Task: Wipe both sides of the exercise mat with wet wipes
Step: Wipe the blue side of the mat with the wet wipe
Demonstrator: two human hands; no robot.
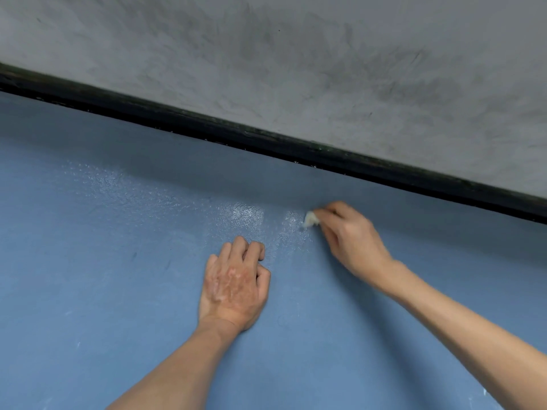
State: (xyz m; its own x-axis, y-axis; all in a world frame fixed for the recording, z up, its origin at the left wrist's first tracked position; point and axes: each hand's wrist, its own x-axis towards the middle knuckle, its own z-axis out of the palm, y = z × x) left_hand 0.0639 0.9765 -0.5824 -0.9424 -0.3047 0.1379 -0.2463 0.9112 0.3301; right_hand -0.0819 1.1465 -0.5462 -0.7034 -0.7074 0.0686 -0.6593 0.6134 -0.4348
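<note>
The blue exercise mat (103, 291) lies flat and fills the lower part of the head view. A wet, shiny streak runs across it from the upper left to the middle. My right hand (352, 238) pinches a small crumpled white wet wipe (311, 219) and holds it on the mat close to the far edge. My left hand (235, 282) rests knuckles up on the mat, fingers curled under, holding nothing, a little nearer to me than the wipe.
The mat's far edge (266, 140) shows as a dark band running diagonally from upper left to right. Beyond it lies a grey, smudged concrete floor (296, 54).
</note>
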